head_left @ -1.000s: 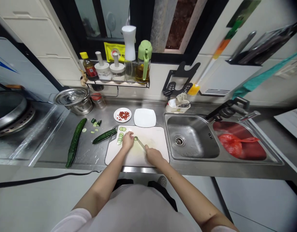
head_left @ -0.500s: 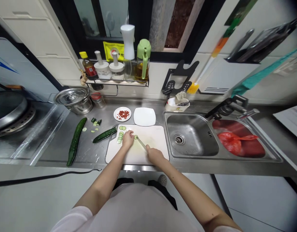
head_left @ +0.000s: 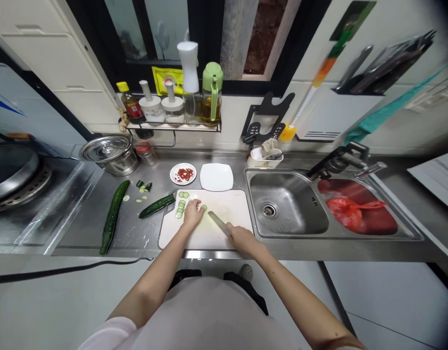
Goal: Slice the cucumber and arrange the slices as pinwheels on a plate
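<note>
My left hand [head_left: 192, 215] is over the white cutting board [head_left: 224, 238], its fingertips closed at the edge of a cucumber slice [head_left: 204, 208]. Several more cucumber slices [head_left: 180, 209] lie in a row just left of that hand. My right hand [head_left: 241, 238] grips the handle of a knife [head_left: 219, 223]; the blade points up and left, its tip a short way from the slice. A cut length of cucumber [head_left: 157, 206] rests at the board's left edge, partly over its handle. A whole cucumber [head_left: 115, 216] lies farther left on the steel counter.
Behind the board are a plate of red chopped pieces [head_left: 183, 174] and a white square plate [head_left: 216, 177]. Cucumber scraps [head_left: 143, 187] lie left of them. To the right is a sink [head_left: 289, 204], with a red bag [head_left: 346, 214] in its second basin. A lidded pot [head_left: 117, 155] stands back left.
My right hand has drawn the knife down and right, so its tip has come away from the cucumber slice. My left hand stays by that slice. The whole view has shifted slightly.
</note>
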`<state>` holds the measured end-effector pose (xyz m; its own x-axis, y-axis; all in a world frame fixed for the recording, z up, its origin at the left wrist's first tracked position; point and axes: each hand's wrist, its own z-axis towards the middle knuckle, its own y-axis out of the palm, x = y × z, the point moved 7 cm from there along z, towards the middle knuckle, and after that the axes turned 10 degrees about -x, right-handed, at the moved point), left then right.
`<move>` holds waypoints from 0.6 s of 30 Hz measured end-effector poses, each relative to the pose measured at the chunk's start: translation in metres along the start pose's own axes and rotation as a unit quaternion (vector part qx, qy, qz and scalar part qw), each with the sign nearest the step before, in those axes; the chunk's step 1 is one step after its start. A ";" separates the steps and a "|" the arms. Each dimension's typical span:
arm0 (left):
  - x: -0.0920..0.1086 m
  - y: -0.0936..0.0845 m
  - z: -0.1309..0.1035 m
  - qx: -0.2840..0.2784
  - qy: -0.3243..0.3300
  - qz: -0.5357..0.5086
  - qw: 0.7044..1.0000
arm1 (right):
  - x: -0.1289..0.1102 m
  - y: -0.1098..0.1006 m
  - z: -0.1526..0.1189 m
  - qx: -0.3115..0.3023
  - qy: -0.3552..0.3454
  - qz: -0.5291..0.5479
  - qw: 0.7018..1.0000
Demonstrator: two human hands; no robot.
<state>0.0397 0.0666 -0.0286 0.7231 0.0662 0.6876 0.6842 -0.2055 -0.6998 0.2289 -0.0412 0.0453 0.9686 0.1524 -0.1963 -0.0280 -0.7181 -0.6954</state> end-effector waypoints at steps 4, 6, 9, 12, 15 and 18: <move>0.004 0.003 -0.002 -0.019 0.019 0.030 0.999 | 0.029 -0.010 0.002 0.056 0.054 0.042 0.996; 0.005 0.003 -0.001 -0.024 0.015 0.046 0.999 | 0.042 -0.013 0.007 0.084 0.096 0.062 0.990; 0.009 0.000 -0.001 -0.024 0.002 0.052 0.998 | 0.051 -0.014 0.015 0.103 0.133 0.080 0.982; 0.015 -0.002 -0.004 -0.032 -0.003 0.032 0.999 | 0.051 -0.012 0.023 0.104 0.154 0.090 0.978; 0.017 -0.003 -0.014 -0.033 -0.019 -0.020 0.999 | 0.049 -0.012 0.027 0.108 0.161 0.089 0.977; 0.008 -0.011 -0.032 -0.009 -0.037 -0.081 0.996 | 0.048 -0.011 0.029 0.106 0.164 0.090 0.977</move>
<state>0.0351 0.0385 -0.0097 0.6087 0.1714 0.7746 0.7912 -0.2029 -0.5769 0.2689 -0.0063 0.0237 0.9692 -0.2139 -0.1219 -0.2228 -0.5513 -0.8040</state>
